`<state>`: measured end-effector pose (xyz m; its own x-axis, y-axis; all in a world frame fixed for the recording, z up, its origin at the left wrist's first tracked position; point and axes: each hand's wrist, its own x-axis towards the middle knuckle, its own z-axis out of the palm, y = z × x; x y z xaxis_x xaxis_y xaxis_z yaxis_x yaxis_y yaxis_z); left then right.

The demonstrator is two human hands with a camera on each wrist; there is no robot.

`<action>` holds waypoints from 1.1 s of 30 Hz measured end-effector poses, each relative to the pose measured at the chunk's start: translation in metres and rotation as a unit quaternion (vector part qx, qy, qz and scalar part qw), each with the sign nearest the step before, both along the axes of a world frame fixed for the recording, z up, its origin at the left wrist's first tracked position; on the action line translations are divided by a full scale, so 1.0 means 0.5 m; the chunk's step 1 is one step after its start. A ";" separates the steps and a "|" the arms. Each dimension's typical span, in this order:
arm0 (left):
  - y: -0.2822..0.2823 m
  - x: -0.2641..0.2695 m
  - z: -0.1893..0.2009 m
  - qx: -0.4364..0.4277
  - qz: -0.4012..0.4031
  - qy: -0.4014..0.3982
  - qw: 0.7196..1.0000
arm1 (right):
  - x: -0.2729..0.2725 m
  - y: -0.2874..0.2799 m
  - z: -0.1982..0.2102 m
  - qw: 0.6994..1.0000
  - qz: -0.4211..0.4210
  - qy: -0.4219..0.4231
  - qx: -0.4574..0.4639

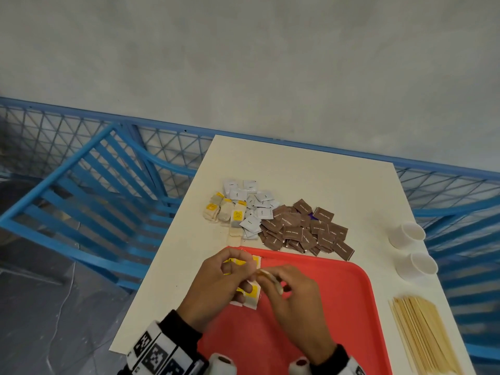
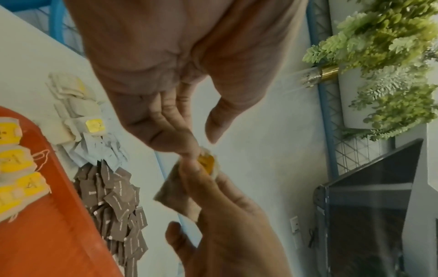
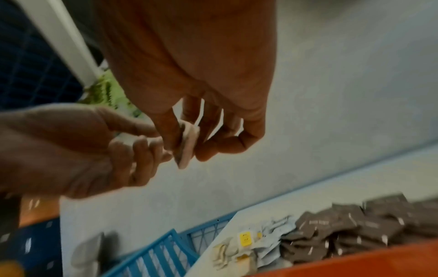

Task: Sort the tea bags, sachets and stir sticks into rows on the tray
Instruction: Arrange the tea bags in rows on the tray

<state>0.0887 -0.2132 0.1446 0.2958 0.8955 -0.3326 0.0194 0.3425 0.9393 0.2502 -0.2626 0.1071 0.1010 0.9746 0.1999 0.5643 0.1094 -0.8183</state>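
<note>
Over the red tray [image 1: 324, 307] my right hand [image 1: 286, 288] pinches a cream tea bag [image 1: 270, 274] between thumb and fingers. The left wrist view shows the bag [image 2: 175, 195] hanging from that pinch, its yellow tag on top. My left hand [image 1: 247, 277] reaches in from the left. Its index fingertip [image 2: 189, 151] touches the tag, the thumb a little apart. Three yellow-tagged tea bags [image 2: 16, 161] lie in a row at the tray's left edge, partly hidden under my left hand. Beyond the tray lie loose tea bags [image 1: 227, 212], white sachets [image 1: 251, 204] and brown sachets [image 1: 303, 231].
Wooden stir sticks [image 1: 422, 336] lie bundled on the white table [image 1: 311, 169] to the right of the tray. Two white paper cups [image 1: 405, 234] lie on their sides near the right edge. A blue chair [image 1: 94, 198] stands left of the table, with a blue mesh fence behind.
</note>
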 end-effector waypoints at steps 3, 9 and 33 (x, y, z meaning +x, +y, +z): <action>0.007 -0.010 0.000 0.124 -0.024 0.081 0.989 | 0.005 0.005 0.025 0.976 0.019 0.197 -0.087; 0.011 -0.006 0.003 0.194 -0.056 0.086 0.976 | 0.010 0.006 0.039 0.962 0.052 0.233 -0.132; 0.016 -0.022 0.033 0.200 -0.082 0.065 0.974 | 0.016 0.001 0.074 0.972 0.037 0.226 -0.059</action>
